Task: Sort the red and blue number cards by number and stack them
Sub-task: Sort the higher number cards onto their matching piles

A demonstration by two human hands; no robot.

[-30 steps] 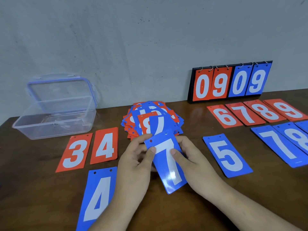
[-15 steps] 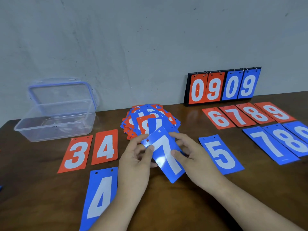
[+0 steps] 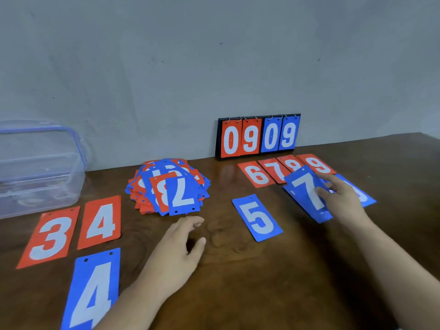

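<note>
Right of centre, over the blue row, the right hand (image 3: 342,198) pinches the blue 7 card (image 3: 307,194). The thumb lies across the white digit, the fingers curl round its right edge, and the card is held tilted. A sliver of another blue card (image 3: 288,191) peeks out beneath its lower left edge, so this looks like a 7 going onto a 7. Whether the two touch, I can't tell. Past the knuckles one more blue card (image 3: 365,198) shows, its number hidden.

Just above sits the red row: red 6 (image 3: 256,173), red 7 (image 3: 273,171), a red 8 (image 3: 291,164) half covered by the held card, and red 9 (image 3: 317,164). The blue 5 (image 3: 257,217) lies alone at centre. At lower left, red 3 (image 3: 51,236) and red 4 (image 3: 101,221) lie side by side, with the blue 4 (image 3: 95,289) below them at the bottom edge.

The left hand (image 3: 176,253), lower centre, is empty. Its fingers are loosely curled, and it hovers over the table (image 3: 238,294) just below the unsorted pile (image 3: 142,186).

That pile, left of centre, is the real story. It is a thick, messy fan of red and blue, with an upside-down blue card (image 3: 182,194) on top. By my read the job is under way but far from done. Places are opened for 3 through 9, none is visible for the lowest numbers, and the bulk is unsorted.

A clear plastic box (image 3: 40,167) waits at the left edge, and the scoreboard stand (image 3: 259,136) reads 09 09 against the wall.
</note>
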